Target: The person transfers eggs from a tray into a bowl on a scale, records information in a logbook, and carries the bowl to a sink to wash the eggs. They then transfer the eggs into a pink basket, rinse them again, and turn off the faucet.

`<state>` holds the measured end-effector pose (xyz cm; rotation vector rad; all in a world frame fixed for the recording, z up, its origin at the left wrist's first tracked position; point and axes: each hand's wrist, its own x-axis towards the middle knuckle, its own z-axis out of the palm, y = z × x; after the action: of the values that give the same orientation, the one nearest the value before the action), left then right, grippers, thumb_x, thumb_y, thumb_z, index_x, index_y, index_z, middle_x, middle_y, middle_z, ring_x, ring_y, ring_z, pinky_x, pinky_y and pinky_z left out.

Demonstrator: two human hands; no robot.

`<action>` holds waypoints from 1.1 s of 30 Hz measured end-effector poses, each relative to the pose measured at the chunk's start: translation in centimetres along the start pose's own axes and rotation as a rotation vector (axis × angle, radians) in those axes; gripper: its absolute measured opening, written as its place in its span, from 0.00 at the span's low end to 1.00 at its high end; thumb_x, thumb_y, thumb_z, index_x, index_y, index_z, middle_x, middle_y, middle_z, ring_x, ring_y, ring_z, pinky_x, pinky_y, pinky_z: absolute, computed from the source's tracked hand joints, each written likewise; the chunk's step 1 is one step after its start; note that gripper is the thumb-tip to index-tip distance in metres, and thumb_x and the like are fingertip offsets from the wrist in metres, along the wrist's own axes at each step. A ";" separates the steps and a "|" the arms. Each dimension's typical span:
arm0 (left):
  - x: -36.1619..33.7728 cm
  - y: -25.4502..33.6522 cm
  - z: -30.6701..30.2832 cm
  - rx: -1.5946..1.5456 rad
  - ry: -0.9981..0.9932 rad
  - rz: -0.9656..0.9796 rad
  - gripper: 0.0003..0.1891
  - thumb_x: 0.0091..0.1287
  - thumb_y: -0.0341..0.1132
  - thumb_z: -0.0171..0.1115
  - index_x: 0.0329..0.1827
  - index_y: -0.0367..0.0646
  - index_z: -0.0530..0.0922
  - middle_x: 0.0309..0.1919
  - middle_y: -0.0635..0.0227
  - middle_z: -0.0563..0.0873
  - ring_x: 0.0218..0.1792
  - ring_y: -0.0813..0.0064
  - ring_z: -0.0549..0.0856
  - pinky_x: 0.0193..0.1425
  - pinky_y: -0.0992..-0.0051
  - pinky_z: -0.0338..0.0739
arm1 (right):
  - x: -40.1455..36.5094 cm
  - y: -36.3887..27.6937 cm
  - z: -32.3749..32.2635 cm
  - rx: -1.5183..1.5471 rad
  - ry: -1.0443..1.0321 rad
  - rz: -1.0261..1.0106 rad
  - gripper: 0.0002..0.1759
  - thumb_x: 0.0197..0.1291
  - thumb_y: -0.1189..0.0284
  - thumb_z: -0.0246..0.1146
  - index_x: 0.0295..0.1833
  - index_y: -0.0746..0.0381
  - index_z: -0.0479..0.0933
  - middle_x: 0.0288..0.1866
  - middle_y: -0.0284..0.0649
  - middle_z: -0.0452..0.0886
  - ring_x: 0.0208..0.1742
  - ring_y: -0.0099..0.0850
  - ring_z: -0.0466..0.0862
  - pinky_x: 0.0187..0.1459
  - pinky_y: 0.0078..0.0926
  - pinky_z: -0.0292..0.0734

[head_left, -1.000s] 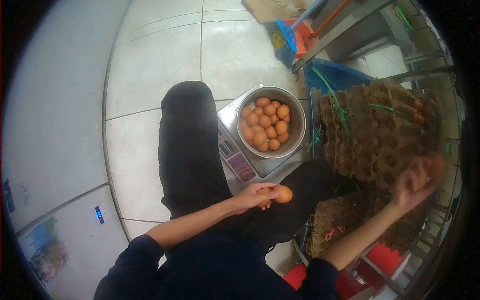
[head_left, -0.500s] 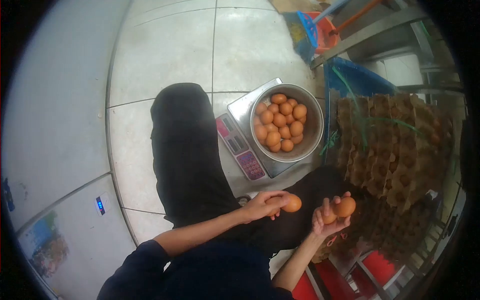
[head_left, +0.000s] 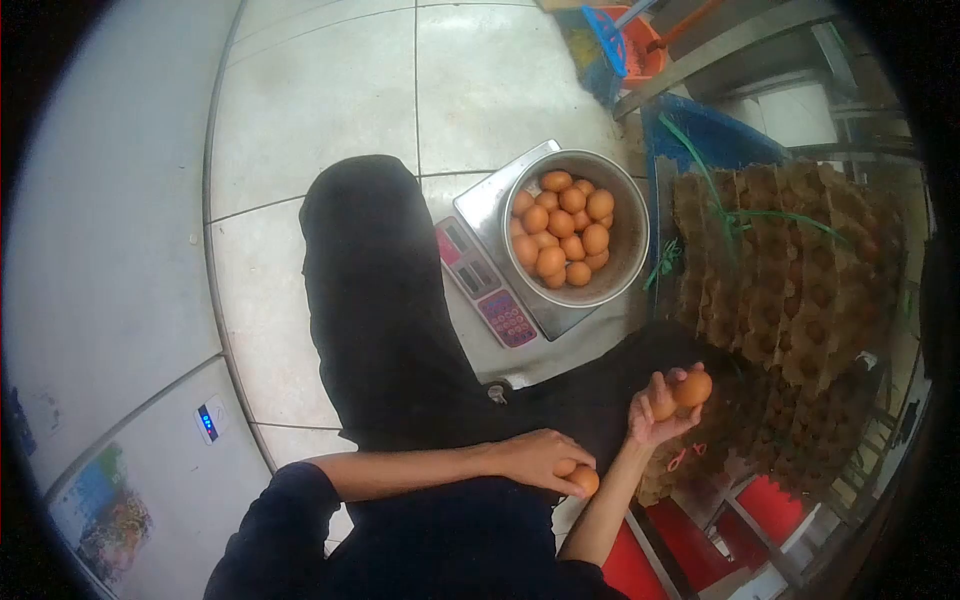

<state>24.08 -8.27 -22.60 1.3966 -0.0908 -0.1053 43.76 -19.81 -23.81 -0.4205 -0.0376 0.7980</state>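
Note:
My left hand (head_left: 545, 460) is closed around brown eggs (head_left: 583, 481), two of which show between the fingers, low in front of my body. To its right, my right hand (head_left: 655, 425) is raised with the palm turned up and its fingers curled round two more eggs (head_left: 692, 388). Beyond both hands a round metal pot (head_left: 632, 262) holds several brown eggs (head_left: 562, 224). The pot stands on the steel plate of a digital scale (head_left: 507, 318), whose keypad and display face my legs.
Stacked cardboard egg trays (head_left: 770, 265) with green twine fill the right side, by a blue bin (head_left: 715, 135). An orange dustpan (head_left: 645, 62) lies at the top. A white appliance (head_left: 110, 200) lines the left. Red scissors (head_left: 678, 460) lie near my right wrist.
My left hand has moved down toward my body, turning over with its eggs. The right hand keeps its two eggs almost in place. The view has shifted slightly.

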 end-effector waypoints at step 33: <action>11.4 7.2 -19.0 0.447 0.673 -0.046 0.23 0.65 0.44 0.69 0.55 0.34 0.81 0.44 0.64 0.88 0.46 0.81 0.83 0.51 0.78 0.78 | 1.9 0.7 -1.4 -0.026 0.218 -0.036 0.34 0.69 0.48 0.58 0.74 0.49 0.59 0.58 0.40 0.75 0.39 0.30 0.73 0.19 0.16 0.69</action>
<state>37.94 10.06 -18.74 1.8114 0.5042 0.3696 44.90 -18.58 -25.60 -0.5286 0.1475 0.7136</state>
